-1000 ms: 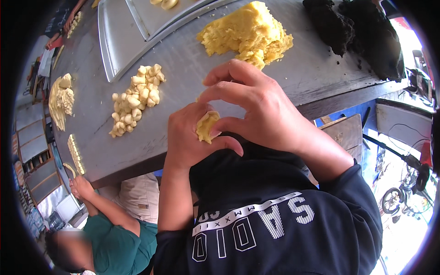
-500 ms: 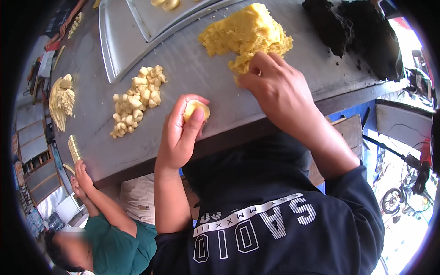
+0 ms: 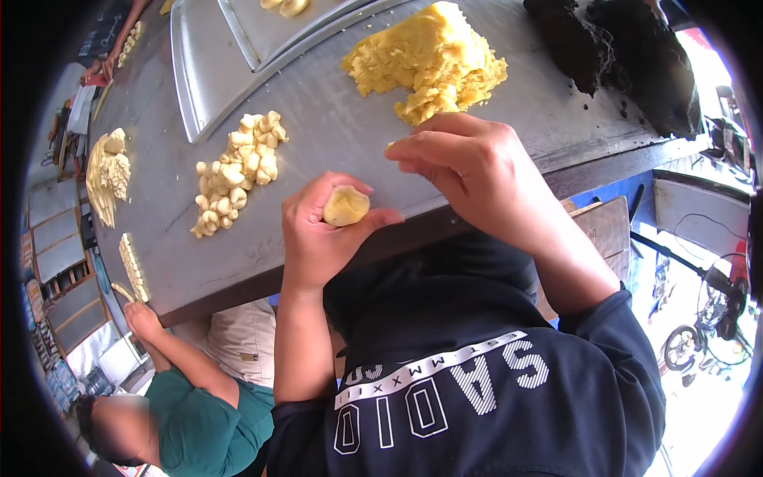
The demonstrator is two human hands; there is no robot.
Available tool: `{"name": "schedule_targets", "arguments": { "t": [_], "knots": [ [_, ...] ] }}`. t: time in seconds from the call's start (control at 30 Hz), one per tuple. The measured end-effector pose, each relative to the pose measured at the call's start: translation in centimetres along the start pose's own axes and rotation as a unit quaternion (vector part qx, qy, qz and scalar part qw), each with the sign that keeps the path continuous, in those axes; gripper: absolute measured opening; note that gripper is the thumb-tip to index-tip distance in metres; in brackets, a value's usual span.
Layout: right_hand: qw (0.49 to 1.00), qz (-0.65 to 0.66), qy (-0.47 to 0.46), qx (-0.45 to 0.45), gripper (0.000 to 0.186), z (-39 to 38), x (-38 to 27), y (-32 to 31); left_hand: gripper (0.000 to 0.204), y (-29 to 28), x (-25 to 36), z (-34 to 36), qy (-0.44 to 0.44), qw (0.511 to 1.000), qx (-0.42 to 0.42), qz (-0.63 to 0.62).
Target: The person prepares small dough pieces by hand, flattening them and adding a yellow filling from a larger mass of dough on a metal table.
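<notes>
Cradled in the curled left hand point(image 3: 306, 230), centre of the frame: yellow-filled dough cup point(image 3: 346, 210).
Pinched at the fingertips of the right hand point(image 3: 469, 155), just right of centre: yellow morsel point(image 3: 389, 148). Beyond, on the grey bench point(image 3: 318, 119): crumbly yellow mound point(image 3: 429, 60), upper centre; heap of pale dough pieces point(image 3: 238, 175), left of centre; dark mass point(image 3: 636, 63), upper right.

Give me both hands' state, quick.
Left hand: closed around a yellow-filled dough piece.
Right hand: closed in a pinch, apparently on a small yellow bit.
</notes>
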State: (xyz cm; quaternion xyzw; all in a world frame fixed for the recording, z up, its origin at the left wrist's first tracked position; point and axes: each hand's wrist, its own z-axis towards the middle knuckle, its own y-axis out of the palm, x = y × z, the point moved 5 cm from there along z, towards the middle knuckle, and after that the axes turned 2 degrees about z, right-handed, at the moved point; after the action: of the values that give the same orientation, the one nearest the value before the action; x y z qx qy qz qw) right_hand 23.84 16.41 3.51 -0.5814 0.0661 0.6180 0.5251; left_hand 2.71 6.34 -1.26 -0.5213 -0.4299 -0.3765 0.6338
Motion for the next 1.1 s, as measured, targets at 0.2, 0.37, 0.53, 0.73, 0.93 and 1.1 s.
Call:
{"name": "schedule_targets", "arguments": {
  "t": [0.2,0.37,0.53,0.73,0.93,1.1],
  "knots": [
    [0.994,0.075,-0.004,-0.08,0.015,-0.1,-2.1,2.5,0.051,1.1,2.5,0.6,0.139,0.987,-0.023,0.071],
    [0.994,0.077,0.057,-0.046,0.033,0.0,-1.6,3.3,0.048,2.0,1.8,-0.1,0.1,0.981,-0.081,0.144],
    [0.999,-0.011,-0.016,-0.038,0.043,0.5,-3.0,2.7,0.048,2.1,1.9,-0.3,0.099,0.972,-0.065,0.205],
    [0.964,-0.257,-0.057,-0.033,0.025,1.8,0.1,0.7,0.045,1.5,0.9,0.8,0.093,0.993,-0.048,-0.051],
    [0.963,-0.264,-0.048,-0.037,0.02,1.2,0.4,-1.2,0.049,-1.0,-0.3,-0.4,0.014,0.989,0.033,-0.144],
    [0.963,-0.255,-0.047,-0.069,0.03,-0.8,1.0,0.0,0.06,-0.3,-0.1,0.2,0.033,0.99,0.062,-0.126]
  ]
}}
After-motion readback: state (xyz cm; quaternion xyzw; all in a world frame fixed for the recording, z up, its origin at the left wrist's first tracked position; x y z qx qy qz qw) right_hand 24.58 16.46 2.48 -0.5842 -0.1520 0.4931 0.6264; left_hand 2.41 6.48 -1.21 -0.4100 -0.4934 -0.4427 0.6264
